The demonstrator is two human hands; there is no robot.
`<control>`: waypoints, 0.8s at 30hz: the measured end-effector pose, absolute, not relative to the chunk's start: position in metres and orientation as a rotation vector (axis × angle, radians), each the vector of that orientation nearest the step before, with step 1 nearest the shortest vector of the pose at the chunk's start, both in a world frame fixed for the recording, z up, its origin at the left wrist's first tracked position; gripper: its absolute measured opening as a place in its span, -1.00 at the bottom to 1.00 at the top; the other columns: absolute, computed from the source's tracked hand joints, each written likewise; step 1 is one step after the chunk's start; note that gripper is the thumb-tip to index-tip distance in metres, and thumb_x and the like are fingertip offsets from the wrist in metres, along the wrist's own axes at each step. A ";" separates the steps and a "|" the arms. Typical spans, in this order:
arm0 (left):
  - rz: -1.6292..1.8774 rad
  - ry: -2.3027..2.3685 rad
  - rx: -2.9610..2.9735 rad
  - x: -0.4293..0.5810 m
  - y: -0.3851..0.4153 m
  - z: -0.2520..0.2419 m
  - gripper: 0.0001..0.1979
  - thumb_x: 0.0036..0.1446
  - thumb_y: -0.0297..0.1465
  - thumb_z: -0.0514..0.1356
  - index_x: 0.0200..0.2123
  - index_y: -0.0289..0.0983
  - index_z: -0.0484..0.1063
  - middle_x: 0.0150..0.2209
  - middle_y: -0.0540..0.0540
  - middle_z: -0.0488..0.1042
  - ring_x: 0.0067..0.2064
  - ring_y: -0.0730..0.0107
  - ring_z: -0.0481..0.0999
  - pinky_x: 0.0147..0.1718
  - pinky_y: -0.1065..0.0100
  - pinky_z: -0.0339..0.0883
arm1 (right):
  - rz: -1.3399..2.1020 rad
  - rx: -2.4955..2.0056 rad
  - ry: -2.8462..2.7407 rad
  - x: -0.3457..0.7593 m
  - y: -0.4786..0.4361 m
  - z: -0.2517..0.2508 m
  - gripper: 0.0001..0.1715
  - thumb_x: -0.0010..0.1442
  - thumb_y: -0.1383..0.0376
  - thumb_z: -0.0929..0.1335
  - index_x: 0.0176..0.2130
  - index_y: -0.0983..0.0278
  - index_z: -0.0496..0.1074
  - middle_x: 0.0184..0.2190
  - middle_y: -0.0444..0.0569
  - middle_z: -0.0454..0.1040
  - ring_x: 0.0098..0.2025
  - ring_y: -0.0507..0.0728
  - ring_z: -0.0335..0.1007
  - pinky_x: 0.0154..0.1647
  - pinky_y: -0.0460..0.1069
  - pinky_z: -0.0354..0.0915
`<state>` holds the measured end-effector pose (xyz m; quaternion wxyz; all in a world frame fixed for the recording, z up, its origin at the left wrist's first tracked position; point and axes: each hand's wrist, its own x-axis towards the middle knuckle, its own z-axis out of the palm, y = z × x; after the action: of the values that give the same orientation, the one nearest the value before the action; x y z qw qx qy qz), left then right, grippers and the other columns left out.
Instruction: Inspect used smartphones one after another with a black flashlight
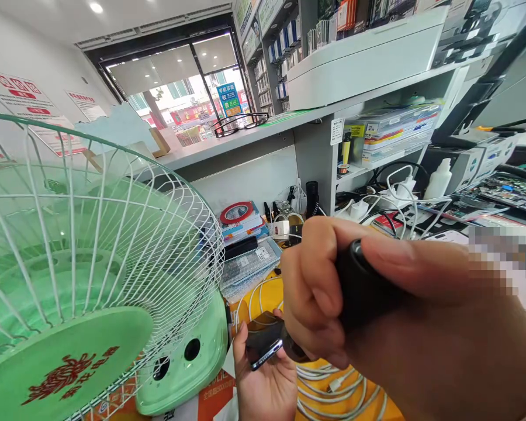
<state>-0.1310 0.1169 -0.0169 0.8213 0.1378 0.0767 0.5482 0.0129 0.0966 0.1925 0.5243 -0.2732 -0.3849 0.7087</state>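
Close to the camera, my right hand [403,292] is wrapped round a black handheld tool [363,286], with the thumb on its upper end. The tool's lower end reaches down toward a dark phone [263,339]; whether they touch is unclear. Lower and farther off, my left hand [267,380] holds this phone between thumb and fingers, its shiny edge with the port facing the camera. Part of the phone is hidden behind my right hand. Coiled white cables [346,392] lie on the yellow surface beneath.
A green fan [70,327] with a white wire cage fills the left side. Behind are a red tape roll [236,213] on boxes and a grey shelf [315,158] with glasses. On the right are a white bottle [438,180], cables and circuit boards [508,190].
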 end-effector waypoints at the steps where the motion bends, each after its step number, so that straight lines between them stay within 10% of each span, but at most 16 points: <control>1: 1.172 0.170 0.283 -0.131 0.117 -0.017 -0.84 0.20 -0.34 0.22 -0.18 -0.10 0.60 -0.10 -0.04 0.60 -0.12 0.38 0.62 -0.32 0.57 0.48 | 1.700 -0.639 -0.925 0.013 0.096 0.192 -0.58 -0.07 0.03 0.24 -0.68 0.30 0.16 -0.71 -0.05 0.11 -0.69 0.01 0.01 -0.67 -0.11 -0.02; 24: 1.216 0.418 0.182 -0.129 0.111 -0.020 -0.66 0.31 -0.31 0.01 -0.24 -0.09 0.61 -0.20 -0.06 0.65 -0.25 0.40 0.63 -0.48 0.53 0.43 | 1.666 -0.659 -1.024 0.014 0.095 0.191 -0.36 0.19 -0.08 0.25 -0.66 0.32 0.14 -0.72 -0.04 0.09 -0.69 -0.02 0.00 -0.68 -0.14 -0.04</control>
<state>-0.1288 0.1111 -0.0195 0.7965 0.0846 0.1946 0.5662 0.0145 0.0947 0.1912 0.5132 -0.2743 -0.4257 0.6929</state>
